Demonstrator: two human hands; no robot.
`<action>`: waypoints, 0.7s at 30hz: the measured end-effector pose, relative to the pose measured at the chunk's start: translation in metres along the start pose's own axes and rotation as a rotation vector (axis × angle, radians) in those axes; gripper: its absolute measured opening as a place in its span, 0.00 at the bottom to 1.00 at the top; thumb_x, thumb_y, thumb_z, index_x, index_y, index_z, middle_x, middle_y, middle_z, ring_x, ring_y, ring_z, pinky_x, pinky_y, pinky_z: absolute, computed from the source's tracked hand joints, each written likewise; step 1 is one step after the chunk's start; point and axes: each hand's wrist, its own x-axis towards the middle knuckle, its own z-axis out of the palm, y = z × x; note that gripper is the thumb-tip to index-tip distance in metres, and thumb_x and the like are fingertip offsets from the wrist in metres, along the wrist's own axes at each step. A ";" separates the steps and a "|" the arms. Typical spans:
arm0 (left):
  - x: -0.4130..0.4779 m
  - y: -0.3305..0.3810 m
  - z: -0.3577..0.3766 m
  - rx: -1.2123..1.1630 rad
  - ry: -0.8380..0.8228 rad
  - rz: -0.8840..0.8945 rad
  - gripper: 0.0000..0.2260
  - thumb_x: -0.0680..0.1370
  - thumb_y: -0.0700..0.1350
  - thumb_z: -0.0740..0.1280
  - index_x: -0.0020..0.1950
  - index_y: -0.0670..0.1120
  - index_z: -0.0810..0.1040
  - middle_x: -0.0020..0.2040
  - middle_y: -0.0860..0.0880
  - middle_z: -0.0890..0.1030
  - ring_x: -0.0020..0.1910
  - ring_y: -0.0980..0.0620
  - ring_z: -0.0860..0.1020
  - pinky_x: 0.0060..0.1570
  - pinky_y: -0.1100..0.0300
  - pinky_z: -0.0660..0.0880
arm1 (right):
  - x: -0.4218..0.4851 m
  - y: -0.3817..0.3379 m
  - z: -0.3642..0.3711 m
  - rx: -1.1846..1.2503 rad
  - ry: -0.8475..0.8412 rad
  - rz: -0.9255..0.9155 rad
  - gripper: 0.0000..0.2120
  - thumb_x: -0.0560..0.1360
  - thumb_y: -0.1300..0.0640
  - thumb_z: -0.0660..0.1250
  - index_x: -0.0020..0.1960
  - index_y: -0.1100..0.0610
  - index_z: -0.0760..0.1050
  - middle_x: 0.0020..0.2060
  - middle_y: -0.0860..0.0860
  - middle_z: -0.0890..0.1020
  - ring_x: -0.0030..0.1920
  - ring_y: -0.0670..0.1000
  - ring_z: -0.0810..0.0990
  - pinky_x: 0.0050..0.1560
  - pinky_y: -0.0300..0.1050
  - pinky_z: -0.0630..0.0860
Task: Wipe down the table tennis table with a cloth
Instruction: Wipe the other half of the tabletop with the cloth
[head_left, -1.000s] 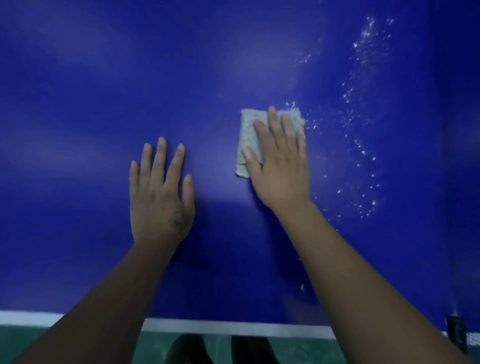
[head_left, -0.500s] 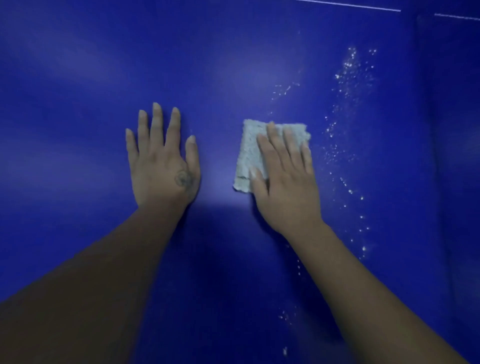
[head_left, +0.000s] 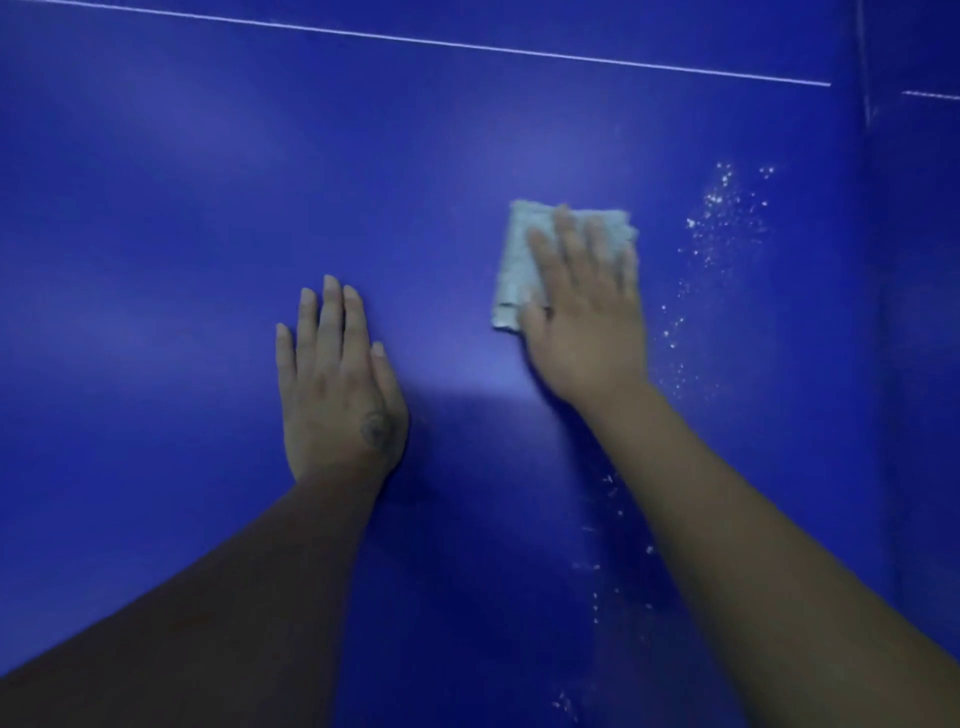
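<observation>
Blue table tennis table (head_left: 156, 208): thin white line (head_left: 467, 46) across far side; folded pale cloth (head_left: 514, 260) lying flat; scattered white specks (head_left: 722, 228), possibly dust, right of cloth.

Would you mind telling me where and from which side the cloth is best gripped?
Probably its near-left corner: the cloth lies flat on the table, and the right hand presses its right part, leaving the left strip bare. Come from the left and pinch that edge.

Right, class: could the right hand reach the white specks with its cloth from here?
Probably yes: the right hand presses the cloth flat, the white specks lie just right of it, and nothing stands between them.
</observation>
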 end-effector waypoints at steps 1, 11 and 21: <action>0.000 0.001 -0.001 0.000 -0.012 -0.001 0.27 0.88 0.48 0.50 0.87 0.40 0.61 0.88 0.44 0.59 0.88 0.42 0.55 0.86 0.40 0.51 | -0.006 0.009 -0.001 0.010 0.014 0.055 0.31 0.86 0.46 0.51 0.88 0.51 0.53 0.88 0.52 0.50 0.87 0.57 0.47 0.85 0.63 0.43; 0.000 -0.001 0.001 0.003 -0.024 -0.009 0.28 0.88 0.50 0.49 0.87 0.40 0.60 0.88 0.44 0.57 0.88 0.43 0.53 0.85 0.39 0.52 | 0.051 -0.036 -0.005 0.010 -0.043 -0.042 0.32 0.86 0.44 0.51 0.88 0.49 0.50 0.88 0.51 0.48 0.87 0.56 0.46 0.85 0.61 0.42; -0.002 0.001 -0.001 0.010 -0.035 -0.003 0.29 0.88 0.51 0.50 0.88 0.41 0.58 0.89 0.44 0.55 0.88 0.42 0.53 0.85 0.38 0.52 | 0.007 -0.028 -0.026 0.189 -0.122 -0.181 0.32 0.77 0.60 0.58 0.81 0.62 0.63 0.85 0.53 0.62 0.87 0.57 0.50 0.86 0.58 0.44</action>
